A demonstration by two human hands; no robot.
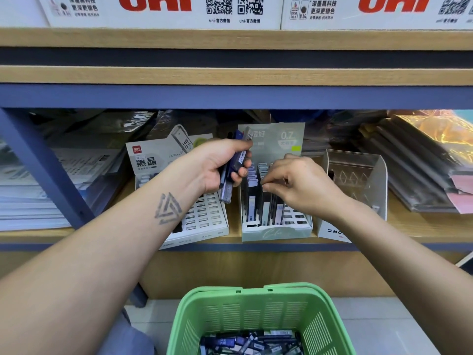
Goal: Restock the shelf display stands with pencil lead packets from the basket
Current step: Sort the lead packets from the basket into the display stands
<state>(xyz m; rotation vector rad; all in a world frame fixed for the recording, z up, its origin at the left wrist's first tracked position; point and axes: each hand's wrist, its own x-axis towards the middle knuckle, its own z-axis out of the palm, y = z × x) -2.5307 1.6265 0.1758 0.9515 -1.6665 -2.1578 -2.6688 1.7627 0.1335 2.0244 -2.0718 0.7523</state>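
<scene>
**Two hands filling the lead stands on the shelf**

A big wooden shelf (256,238) with blue edges runs across the whole view. White boxes with red letters (163,8) sit on the board above it. Stacks of flat packs in clear wrap (33,190) lie at the left end of the shelf, and dark folders (409,170) lean at the right end.

A green basket (258,316) stands on the floor below the shelf, near the person. Many dark packets (252,343) lie in a heap at its bottom.

Three stands sit side by side on the shelf. The left stand (204,221) is white with rows of small slots, and most slots that show look bare. The middle stand (276,231) is pale green with "0.7" on its back card. Dark lead packets (253,203) stand upright in its rows. The clear plastic stand (358,180) is on the right.

The left hand (217,167) is held up between the left and middle stands. Its fingers are curled round a small bunch of packets (231,175), which point up and down.

The right hand (302,183) reaches over the middle stand. Its thumb and first finger are pressed together at the top of one packet in the rows. The other fingers are bent and loose.
</scene>
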